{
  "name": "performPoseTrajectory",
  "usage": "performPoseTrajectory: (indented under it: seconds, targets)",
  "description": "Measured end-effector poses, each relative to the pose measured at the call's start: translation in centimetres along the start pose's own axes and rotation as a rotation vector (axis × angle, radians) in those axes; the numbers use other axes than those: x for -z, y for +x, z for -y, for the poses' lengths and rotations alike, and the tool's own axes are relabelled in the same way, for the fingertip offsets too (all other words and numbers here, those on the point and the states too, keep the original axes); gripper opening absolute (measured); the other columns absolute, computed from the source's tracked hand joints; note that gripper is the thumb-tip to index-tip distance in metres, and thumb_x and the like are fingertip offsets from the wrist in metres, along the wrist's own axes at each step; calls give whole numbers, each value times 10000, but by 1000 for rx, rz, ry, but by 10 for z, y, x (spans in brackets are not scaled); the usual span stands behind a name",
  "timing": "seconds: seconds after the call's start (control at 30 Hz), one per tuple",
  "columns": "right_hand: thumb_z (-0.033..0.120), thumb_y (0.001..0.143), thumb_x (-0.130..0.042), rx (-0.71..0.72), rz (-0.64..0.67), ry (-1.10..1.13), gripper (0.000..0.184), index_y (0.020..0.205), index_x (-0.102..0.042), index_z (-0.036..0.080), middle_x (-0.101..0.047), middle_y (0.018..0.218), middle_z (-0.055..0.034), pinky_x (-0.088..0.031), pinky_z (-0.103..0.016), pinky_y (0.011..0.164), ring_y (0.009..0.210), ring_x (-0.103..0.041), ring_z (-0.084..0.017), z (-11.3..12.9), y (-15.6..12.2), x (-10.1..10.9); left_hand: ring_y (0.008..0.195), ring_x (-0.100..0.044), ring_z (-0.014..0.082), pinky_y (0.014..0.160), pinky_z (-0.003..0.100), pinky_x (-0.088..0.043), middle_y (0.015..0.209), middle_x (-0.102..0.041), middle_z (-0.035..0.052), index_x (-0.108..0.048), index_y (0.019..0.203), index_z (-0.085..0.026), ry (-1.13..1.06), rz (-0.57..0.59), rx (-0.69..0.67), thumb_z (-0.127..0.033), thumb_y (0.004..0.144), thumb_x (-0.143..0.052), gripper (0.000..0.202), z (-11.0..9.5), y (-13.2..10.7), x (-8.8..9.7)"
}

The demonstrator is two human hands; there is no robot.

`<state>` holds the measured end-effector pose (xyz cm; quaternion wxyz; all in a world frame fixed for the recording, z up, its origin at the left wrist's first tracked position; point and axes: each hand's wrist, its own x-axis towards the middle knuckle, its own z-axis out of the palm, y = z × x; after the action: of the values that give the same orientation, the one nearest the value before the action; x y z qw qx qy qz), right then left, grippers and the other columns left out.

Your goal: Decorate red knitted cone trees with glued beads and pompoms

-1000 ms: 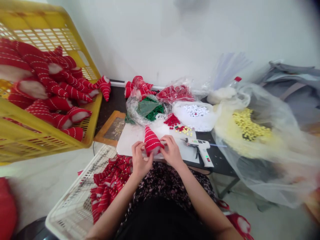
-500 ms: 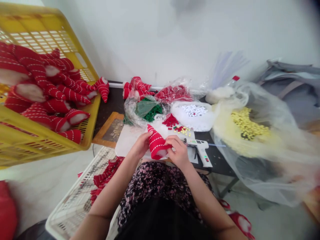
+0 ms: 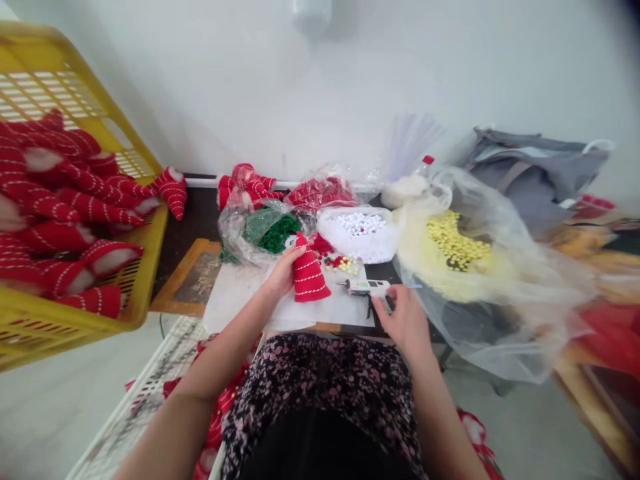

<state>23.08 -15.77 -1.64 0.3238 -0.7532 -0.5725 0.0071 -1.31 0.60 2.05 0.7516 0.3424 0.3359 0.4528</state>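
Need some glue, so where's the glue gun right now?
Head view, centre: the glue gun lies right of the red striped cone, the right hand at its handle.

The white board (image 3: 235,300) lies bare to the left of the red cone (image 3: 307,277), so a hand can pass there. Behind the cone the green pompom bag (image 3: 270,232) and the white pompom bag (image 3: 360,235) close the way; the big clear bag (image 3: 500,293) crowds the right side, the yellow crate (image 3: 145,267) the left.

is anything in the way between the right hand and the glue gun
Nothing visible. The right hand is right by the handle of the glue gun. The red striped cone in the left hand stands off to the side.
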Motion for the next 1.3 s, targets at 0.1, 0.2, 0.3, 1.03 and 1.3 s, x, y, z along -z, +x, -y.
performPoseTrajectory:
  seconds: [0.1, 0.2, 0.3, 1.03, 1.3]
  targets:
    - [476, 932, -597, -87, 193, -32, 272, 1042, -539, 234, -710, 976, -94, -511, -361, 737, 897, -710, -289, -11, -4, -1, 754, -725, 219, 686, 307, -561, 854, -766, 70, -717, 1088, -158, 24, 46, 26, -455, 747, -848, 471, -3, 9, -1]
    - [464, 895, -596, -188, 174, 47, 284, 1054, -531, 239, -732, 1003, -98, -508, -368, 736, 890, -726, -290, -9, -7, -6, 751, -717, 200, 704, 299, -561, 868, -764, 55, -703, 1096, -175, 66, 106, 12, -376, 717, -869, 460, -1, 13, -3]
    - [510, 765, -713, -337, 57, 253, 456, 1087, -541, 237, -742, 935, -76, -538, -395, 742, 811, -721, -282, -5, -9, -9, 763, -711, 186, 715, 292, -555, 903, -765, 46, -702, 1129, -184, 82, 160, 1, -294, 692, -864, 479, 2, 11, -2]
    - [490, 974, -636, -114, 219, 744, 358, 897, -812, 188, -768, 825, -58, -525, -281, 644, 644, -605, -160, 59, -38, 10, 633, -681, 174, 647, 294, -584, 739, -718, 50, -703, 955, -142, -175, -120, 254, -259, 856, -749, 160, 14, 26, 5]
    - [513, 950, -648, -95, 188, 659, 361, 816, -781, 205, -776, 808, -70, -605, -319, 770, 780, -718, -234, 63, -45, 10, 728, -704, 169, 687, 279, -585, 863, -761, 65, -751, 1099, -123, -99, 30, 150, -274, 818, -829, 328, 20, 22, 6]
